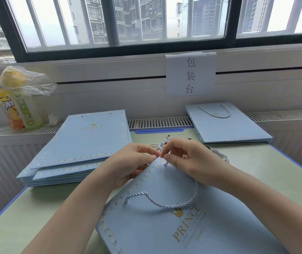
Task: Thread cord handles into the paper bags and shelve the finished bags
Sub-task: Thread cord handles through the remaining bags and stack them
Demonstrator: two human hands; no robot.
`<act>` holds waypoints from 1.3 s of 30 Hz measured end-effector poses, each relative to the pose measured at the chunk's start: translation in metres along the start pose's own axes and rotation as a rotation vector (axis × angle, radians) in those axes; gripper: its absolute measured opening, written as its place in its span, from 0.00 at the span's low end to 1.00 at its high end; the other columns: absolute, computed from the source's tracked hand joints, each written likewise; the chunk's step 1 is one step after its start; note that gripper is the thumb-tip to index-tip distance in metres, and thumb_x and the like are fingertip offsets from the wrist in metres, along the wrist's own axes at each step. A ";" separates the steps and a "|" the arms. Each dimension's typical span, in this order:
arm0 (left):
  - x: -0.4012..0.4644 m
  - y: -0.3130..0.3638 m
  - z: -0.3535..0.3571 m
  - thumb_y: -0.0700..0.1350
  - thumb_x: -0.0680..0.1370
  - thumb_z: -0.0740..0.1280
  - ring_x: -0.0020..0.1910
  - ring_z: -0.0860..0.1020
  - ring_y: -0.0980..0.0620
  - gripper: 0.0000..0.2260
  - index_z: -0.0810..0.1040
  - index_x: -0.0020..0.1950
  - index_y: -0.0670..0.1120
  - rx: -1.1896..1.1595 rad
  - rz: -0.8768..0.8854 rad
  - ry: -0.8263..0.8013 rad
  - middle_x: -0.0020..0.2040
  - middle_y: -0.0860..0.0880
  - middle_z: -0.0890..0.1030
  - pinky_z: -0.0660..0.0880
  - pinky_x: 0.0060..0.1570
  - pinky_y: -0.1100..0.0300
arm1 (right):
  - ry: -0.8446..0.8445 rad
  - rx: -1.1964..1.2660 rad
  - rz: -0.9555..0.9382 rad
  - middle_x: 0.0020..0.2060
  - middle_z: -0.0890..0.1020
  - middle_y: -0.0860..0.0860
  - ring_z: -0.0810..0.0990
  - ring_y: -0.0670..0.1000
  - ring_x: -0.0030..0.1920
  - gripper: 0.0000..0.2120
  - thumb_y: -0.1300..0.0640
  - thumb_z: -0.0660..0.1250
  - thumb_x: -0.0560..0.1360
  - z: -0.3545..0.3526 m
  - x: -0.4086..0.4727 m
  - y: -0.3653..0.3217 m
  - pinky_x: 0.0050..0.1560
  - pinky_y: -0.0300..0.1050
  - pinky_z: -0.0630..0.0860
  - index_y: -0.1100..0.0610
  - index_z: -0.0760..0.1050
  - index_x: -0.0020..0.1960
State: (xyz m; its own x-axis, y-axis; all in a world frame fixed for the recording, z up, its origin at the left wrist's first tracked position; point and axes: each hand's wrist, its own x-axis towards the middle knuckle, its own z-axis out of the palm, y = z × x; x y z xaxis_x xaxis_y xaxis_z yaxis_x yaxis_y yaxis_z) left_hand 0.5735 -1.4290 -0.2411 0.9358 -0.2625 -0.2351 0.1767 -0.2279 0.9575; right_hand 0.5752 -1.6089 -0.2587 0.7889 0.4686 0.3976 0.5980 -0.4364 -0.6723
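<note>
Nearest: light blue paper bag lying flat on the pale green table, turned at an angle, top corner pointing away. Gold "PRINCE" lettering with a crown, pale braided-pattern border along its edges. A twisted white-blue cord handle loops across its face; one end goes into a hole at lower left of the loop, the other end runs up under the right hand to a hole near the top corner.

Left hand grips the bag's top corner, fingers curled, thumb and forefinger pinching the edge. Right hand pinches the cord end at the hole, fingertips meeting just beside the left hand's.

Just beyond the hands: loose cords with black tips, lying on the table, partly hidden.

Left, farther: stack of unthreaded bags, same blue design, two punched holes visible on the top one, no handles.

Right, farther: smaller stack of finished bags with a cord handle showing on top.

Far left on the radiator ledge: two drink bottles under a clear plastic bag. Paper sign with Chinese characters on the wall below the window.
</note>
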 end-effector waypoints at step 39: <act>0.004 -0.001 -0.001 0.39 0.75 0.70 0.40 0.81 0.50 0.05 0.83 0.50 0.45 0.109 0.096 0.061 0.46 0.43 0.85 0.77 0.45 0.59 | 0.111 -0.289 -0.006 0.32 0.79 0.46 0.74 0.43 0.33 0.05 0.58 0.65 0.77 -0.013 0.003 0.003 0.36 0.37 0.70 0.54 0.71 0.43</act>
State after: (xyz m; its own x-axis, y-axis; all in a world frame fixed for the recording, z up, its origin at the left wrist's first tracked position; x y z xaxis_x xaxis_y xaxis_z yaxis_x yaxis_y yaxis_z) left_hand 0.5776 -1.4285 -0.2431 0.9643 -0.2308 -0.1299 0.0549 -0.3056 0.9506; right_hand 0.5810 -1.6191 -0.2511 0.7866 0.3921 0.4771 0.6054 -0.6416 -0.4710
